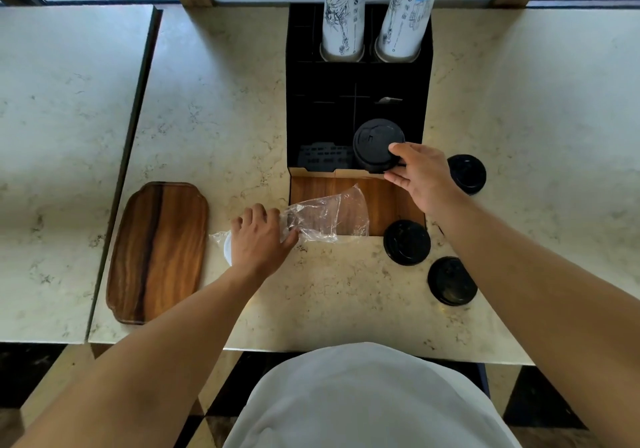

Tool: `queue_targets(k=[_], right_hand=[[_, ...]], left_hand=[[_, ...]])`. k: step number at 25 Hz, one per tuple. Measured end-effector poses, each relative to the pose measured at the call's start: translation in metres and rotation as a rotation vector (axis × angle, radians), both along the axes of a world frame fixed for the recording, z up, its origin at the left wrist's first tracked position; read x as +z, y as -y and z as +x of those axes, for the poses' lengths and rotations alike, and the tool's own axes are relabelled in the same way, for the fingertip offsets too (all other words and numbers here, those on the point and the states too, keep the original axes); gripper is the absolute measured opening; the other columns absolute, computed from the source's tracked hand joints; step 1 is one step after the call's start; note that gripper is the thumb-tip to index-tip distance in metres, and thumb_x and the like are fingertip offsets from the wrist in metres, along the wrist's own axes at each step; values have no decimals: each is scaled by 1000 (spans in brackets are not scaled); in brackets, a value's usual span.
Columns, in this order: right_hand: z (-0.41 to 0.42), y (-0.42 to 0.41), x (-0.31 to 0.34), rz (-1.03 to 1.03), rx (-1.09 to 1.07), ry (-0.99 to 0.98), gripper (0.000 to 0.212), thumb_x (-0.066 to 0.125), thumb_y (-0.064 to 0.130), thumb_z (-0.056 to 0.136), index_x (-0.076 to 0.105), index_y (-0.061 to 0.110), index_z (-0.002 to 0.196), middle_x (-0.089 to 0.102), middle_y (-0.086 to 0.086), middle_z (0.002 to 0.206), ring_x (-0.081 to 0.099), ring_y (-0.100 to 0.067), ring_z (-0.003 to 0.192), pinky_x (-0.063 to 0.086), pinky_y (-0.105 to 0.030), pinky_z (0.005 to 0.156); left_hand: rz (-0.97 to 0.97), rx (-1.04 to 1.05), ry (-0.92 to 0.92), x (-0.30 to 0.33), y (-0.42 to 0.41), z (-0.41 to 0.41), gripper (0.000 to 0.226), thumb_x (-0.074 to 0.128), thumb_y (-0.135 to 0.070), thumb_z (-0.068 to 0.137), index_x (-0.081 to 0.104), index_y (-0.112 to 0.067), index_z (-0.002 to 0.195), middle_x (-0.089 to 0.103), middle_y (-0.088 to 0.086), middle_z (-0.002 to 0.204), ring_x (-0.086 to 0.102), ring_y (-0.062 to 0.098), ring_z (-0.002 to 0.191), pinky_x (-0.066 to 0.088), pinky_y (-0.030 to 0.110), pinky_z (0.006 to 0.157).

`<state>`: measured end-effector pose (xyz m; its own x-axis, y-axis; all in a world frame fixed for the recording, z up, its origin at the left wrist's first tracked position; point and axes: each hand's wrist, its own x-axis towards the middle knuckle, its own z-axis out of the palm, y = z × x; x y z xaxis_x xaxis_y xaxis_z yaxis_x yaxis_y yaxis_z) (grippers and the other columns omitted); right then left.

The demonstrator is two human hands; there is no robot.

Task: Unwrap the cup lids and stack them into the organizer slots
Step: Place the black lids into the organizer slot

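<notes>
My right hand [420,176] grips a stack of black cup lids [377,144] at its near right edge, held over the front right slot of the black organizer [311,101]. My left hand [258,238] clutches a clear plastic wrapper [329,217] on the counter; the wrapper trails right over the organizer's wooden front. A bit of white shows under that hand at its left. Three loose black lids lie on the counter: one right of the organizer [467,174], one at its front right corner [407,241], one nearer me [452,280].
Two tall stacks of printed paper cups [343,15] [403,15] stand in the organizer's back slots. A wooden tray [159,252] lies on the marble counter [221,101] to the left. A seam separates a second counter farther left.
</notes>
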<state>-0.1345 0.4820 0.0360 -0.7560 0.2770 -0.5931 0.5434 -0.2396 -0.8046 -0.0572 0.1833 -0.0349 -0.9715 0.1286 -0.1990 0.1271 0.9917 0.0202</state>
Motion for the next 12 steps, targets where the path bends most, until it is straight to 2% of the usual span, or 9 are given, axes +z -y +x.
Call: queue_targets(k=[3, 6, 10, 12], right_hand=[[-11, 2, 0, -5, -55, 29, 29, 72, 20, 95, 66, 9, 122, 72, -11, 114, 73, -28, 107, 61, -44, 95], [-21, 3, 0, 36, -86, 47, 32, 72, 20, 95, 66, 9, 124, 70, -9, 116, 72, -27, 109, 62, -42, 92], [-27, 5, 1, 80, -102, 68, 14, 73, 20, 95, 65, 14, 105, 67, -2, 99, 72, -27, 104, 64, -41, 88], [-28, 7, 2, 100, -110, 75, 15, 73, 20, 95, 63, 14, 104, 63, 2, 91, 72, -26, 101, 64, -41, 87]], left_hand=[[-13, -3, -7, 1, -1, -3, 61, 40, -67, 94, 62, -14, 116, 58, 12, 114, 54, 33, 105, 43, 48, 92], [-23, 1, -22, 1, -3, -4, 60, 43, -66, 94, 63, -13, 114, 59, 12, 113, 55, 33, 103, 44, 48, 90], [-31, 6, -27, 2, -4, -4, 59, 45, -65, 93, 63, -13, 114, 59, 12, 112, 55, 33, 102, 44, 48, 89], [-30, 8, -30, 1, -4, -4, 59, 45, -66, 93, 63, -13, 114, 59, 12, 112, 55, 33, 102, 44, 47, 88]])
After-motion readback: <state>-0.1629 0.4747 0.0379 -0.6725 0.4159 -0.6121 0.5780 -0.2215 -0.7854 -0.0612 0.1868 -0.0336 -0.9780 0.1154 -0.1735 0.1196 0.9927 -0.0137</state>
